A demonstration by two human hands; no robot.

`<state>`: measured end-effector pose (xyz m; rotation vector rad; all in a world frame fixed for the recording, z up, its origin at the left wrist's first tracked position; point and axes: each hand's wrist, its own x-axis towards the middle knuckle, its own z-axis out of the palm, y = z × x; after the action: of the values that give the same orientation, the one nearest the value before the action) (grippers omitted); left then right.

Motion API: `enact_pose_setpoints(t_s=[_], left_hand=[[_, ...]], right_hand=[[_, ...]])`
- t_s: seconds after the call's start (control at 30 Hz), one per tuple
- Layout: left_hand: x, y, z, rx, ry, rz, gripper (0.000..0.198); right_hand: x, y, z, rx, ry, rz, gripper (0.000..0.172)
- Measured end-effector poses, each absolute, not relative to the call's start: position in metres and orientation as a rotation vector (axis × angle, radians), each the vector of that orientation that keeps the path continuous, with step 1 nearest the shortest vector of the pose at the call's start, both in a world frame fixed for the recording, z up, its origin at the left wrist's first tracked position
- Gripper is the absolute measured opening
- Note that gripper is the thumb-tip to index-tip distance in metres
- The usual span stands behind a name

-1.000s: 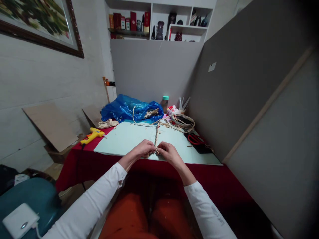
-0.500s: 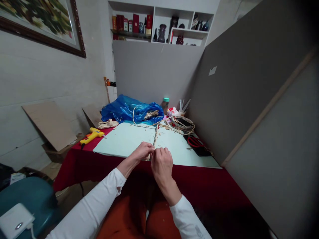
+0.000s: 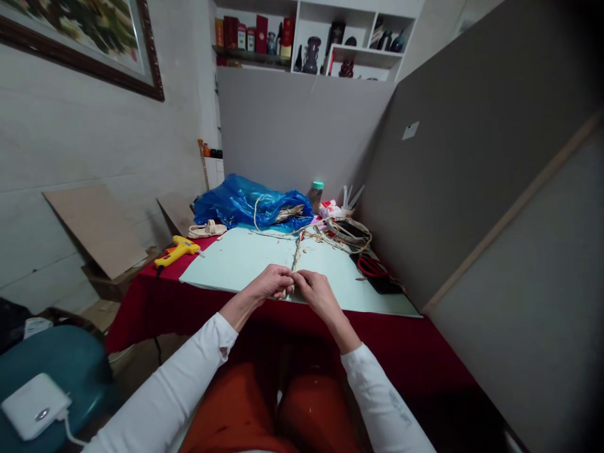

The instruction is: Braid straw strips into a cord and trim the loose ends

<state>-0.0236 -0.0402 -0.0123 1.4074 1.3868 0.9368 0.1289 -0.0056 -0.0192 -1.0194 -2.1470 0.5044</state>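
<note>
A thin straw braid (image 3: 297,250) runs across the pale green board (image 3: 236,264) toward me and ends at my fingers. My left hand (image 3: 272,282) is closed on its near end, with a short bit of straw poking out below. Thumb and fingertips of my right hand (image 3: 315,288) pinch the same spot, touching the left fingertips. The exact strands between the fingers are hidden. Beyond the hands, a coil of straw cord (image 3: 352,234) lies at the far right of the board. Straw bits are scattered near it.
A blue plastic bag (image 3: 236,200) with straw lies at the back, near a green-lidded jar (image 3: 316,195). Left are a yellow glue gun (image 3: 178,251) and a woven straw piece (image 3: 207,229). Red-handled scissors (image 3: 372,267) lie right, beside a grey partition (image 3: 453,163).
My right hand has turned and shifted outward, its wrist now farther right, while the fingertips stay at the braid. My left hand keeps its hold. The view has shifted slightly.
</note>
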Motion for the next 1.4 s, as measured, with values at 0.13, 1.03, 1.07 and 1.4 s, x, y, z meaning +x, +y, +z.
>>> enact_pose_setpoints(t_s=[0.13, 1.03, 1.07, 1.4], left_hand=[[-0.023, -0.049, -0.007, 1.581, 1.498, 0.931, 0.018], [-0.005, -0.045, 0.003, 1.443, 1.641, 1.153, 0.017], [-0.005, -0.041, 0.001, 1.387, 1.561, 1.166, 0.019], [-0.014, -0.030, -0.017, 1.135, 1.234, 1.158, 0.022]], right_hand=[[0.124, -0.002, -0.025, -1.017, -2.121, 0.646, 0.041], [0.138, 0.002, -0.024, -0.665, -1.702, 1.337, 0.033], [0.138, 0.001, -0.024, -0.661, -1.711, 1.332, 0.033], [0.130, 0.006, -0.039, -0.762, -1.871, 1.106, 0.029]])
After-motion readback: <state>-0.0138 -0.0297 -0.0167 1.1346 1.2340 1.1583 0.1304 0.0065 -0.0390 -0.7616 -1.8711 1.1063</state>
